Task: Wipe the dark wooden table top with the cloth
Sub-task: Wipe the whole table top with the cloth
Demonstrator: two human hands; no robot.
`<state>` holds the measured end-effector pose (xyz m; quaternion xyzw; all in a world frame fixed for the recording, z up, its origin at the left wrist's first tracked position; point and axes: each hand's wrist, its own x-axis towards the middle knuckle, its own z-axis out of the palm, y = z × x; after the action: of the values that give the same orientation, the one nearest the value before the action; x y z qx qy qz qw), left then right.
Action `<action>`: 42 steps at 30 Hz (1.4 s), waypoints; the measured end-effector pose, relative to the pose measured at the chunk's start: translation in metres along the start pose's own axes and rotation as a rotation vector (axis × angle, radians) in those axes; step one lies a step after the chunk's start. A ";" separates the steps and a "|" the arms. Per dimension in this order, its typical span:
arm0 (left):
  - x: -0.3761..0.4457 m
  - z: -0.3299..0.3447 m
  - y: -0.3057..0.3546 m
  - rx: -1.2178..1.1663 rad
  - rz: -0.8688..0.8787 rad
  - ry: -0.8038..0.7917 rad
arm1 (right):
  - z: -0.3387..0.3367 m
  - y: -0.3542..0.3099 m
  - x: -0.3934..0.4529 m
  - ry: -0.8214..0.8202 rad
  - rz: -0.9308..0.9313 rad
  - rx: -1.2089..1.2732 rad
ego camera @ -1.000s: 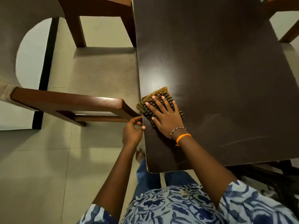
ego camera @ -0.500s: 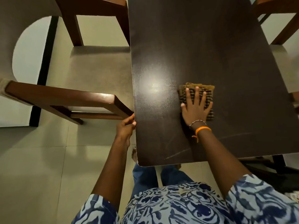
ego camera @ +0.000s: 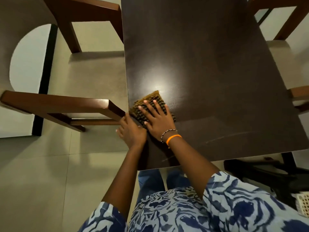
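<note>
The dark wooden table top [ego camera: 209,64] fills the upper middle of the head view. A folded brown and black checked cloth [ego camera: 151,98] lies at the table's left edge, near the front corner. My right hand [ego camera: 158,121] presses flat on the cloth with fingers spread, covering most of it. My left hand [ego camera: 132,131] is cupped against the table's left edge, right beside the cloth and touching my right hand. Nothing shows inside it. Faint streaks mark the table near its front edge.
A brown wooden armchair [ego camera: 66,104] with a beige seat stands close against the table's left side, its armrest tip near my left hand. Another chair [ego camera: 284,17] is at the far right. A dark frame [ego camera: 267,173] and a white basket [ego camera: 303,205] sit at the lower right.
My right hand slid the cloth from the left edge to the middle of the table and back to the left edge. My left hand moved up against the edge beside the cloth.
</note>
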<state>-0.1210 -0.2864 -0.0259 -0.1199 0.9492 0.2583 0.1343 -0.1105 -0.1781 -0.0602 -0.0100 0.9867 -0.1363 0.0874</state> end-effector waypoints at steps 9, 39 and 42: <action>-0.036 0.046 0.064 0.287 0.492 -0.155 | -0.041 0.173 -0.071 0.096 0.416 -0.039; -0.064 0.084 0.139 0.541 0.665 -0.300 | -0.051 0.242 -0.111 0.131 0.336 -0.011; -0.065 0.091 0.152 0.624 0.732 -0.317 | -0.062 0.291 -0.138 0.159 0.523 0.003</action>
<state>-0.0874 -0.1012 -0.0115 0.3074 0.9289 0.0073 0.2065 0.0162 0.1245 -0.0568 0.2562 0.9593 -0.1110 0.0422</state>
